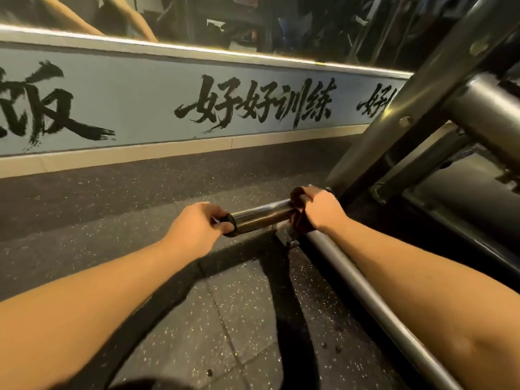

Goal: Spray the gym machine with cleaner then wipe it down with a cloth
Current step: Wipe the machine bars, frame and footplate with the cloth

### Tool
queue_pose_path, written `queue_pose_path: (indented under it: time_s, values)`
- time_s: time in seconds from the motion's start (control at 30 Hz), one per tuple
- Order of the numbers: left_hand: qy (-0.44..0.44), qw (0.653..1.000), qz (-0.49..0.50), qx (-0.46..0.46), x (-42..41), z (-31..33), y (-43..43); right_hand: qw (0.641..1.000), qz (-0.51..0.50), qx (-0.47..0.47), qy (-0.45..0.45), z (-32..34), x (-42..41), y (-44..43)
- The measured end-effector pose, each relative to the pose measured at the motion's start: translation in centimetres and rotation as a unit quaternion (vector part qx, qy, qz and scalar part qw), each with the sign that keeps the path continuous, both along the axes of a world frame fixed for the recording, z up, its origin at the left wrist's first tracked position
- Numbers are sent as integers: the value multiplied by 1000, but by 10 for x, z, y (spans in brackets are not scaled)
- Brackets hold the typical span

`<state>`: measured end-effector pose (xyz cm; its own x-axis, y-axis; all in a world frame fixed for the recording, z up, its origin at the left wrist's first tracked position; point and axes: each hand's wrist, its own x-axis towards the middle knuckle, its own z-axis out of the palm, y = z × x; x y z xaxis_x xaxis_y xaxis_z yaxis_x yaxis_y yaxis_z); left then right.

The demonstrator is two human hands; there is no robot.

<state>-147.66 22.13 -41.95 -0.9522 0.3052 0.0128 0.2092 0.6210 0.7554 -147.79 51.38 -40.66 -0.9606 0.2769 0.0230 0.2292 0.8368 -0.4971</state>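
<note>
A shiny chrome bar (261, 216) of the gym machine juts out low over the floor. My left hand (197, 226) grips its black end cap (229, 225). My right hand (319, 211) wraps a dark reddish-brown cloth (298, 218) around the inner end of the same bar, where it meets the frame. No spray bottle is in view.
A grey steel tube (365, 294) runs from the bar toward the lower right. Thick slanted frame posts (416, 108) rise on the right. The speckled rubber floor (239, 319) lies below. A painted wall with black lettering (253, 102) and a mirror above stands behind.
</note>
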Motion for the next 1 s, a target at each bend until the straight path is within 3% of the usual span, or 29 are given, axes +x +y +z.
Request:
queue_pose_path:
  time_s: [0.13, 0.33, 0.5, 0.6, 0.73, 0.83, 0.9, 1.0]
  values:
    - [-16, 999, 27, 45, 2, -3, 0, 1000, 11, -18, -5, -4, 2, -32]
    - [-30, 994, 57, 85, 2, -11, 0, 980, 194, -4, 44, -3, 47, -103]
    - [-42, 993, 44, 100, 2, -11, -3, 973, 211, -21, 91, -12, 53, -104]
    - [-46, 993, 31, 106, 2, -10, -6, 982, 156, -18, 103, -16, 48, -73]
    - [-54, 992, 28, 113, 1, -6, -7, 994, -66, 25, 82, -27, 32, -30]
    - [-66, 989, 28, 131, 0, -4, -5, 971, -136, -159, 117, -25, 34, -51]
    - [-71, 990, 24, 122, -1, -2, -6, 925, -170, -321, 115, -14, 42, -79]
    - [-80, 991, 12, 103, -4, 2, -9, 875, -198, -431, 100, -10, 57, -112]
